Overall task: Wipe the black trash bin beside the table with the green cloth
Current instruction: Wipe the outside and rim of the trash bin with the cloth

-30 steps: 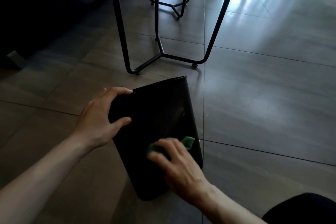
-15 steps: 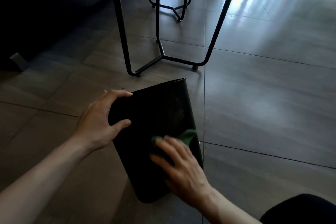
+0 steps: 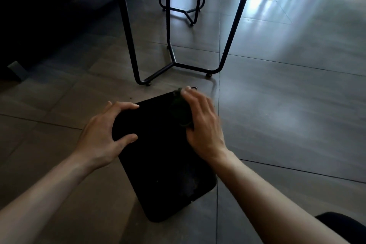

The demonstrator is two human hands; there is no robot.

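Grey tiled floor with metal-legged furniture

Large grey floor tiles (image 3: 287, 105) run across the room, with bright light reflecting off them at the upper right. A black metal table frame (image 3: 172, 61) stands in the middle, a second frame (image 3: 184, 6) behind it (partly cut off), and a dark sofa (image 3: 49, 6) sits at the upper left.

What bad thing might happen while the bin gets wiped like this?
The bin leans, steadied only by the left hand; it might slip on the shiny floor. The right hand rubs the cloth near the top edge, so the cloth might slide off.
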